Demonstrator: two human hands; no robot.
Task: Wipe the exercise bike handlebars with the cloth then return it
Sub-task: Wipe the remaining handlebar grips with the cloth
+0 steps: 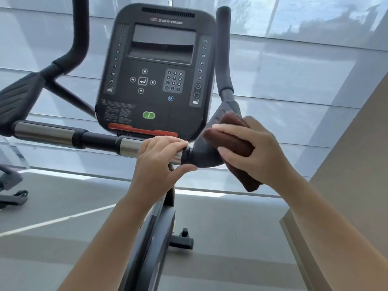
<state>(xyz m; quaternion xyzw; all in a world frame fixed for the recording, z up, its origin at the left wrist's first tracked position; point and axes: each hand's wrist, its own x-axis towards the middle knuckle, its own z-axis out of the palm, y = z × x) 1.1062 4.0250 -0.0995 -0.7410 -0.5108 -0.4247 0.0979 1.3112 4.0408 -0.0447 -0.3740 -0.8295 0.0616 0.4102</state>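
The exercise bike's handlebar (63, 135) runs across the view, with chrome and black sections, and two padded uprights rise at either side of the console. My left hand (159, 162) grips the chrome section just left of the right elbow pad. My right hand (252, 152) holds a folded brown cloth (231, 137) and presses it against the dark right elbow pad (201, 152). The lower end of the cloth hangs below my right hand.
The black console (159, 70) with screen, keypad and green button stands right behind the bar. The right padded upright (223, 49) rises above the cloth. The bike's frame post (151, 238) drops to the grey floor. Another machine (10, 185) shows at the left edge, a beige wall (357, 164) at the right.
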